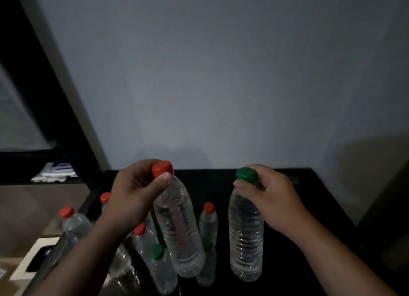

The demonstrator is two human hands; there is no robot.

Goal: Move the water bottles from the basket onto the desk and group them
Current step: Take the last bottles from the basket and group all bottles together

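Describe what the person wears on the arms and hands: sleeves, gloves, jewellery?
The left hand and right hand are bare: no gloves, no rings visible. The left forearm and right forearm are uncovered to the frame edge; no sleeve, watch or bracelet shows.

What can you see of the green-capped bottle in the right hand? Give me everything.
The green-capped bottle is clear, ribbed plastic with no label that I can see, and its green screw cap is on. It hangs or stands about upright over the right part of the black desk. The right hand takes its grip at the neck just below the cap, thumb and fingers curled round it. In this dim light I cannot tell how full it is, nor whether its base touches the desk.
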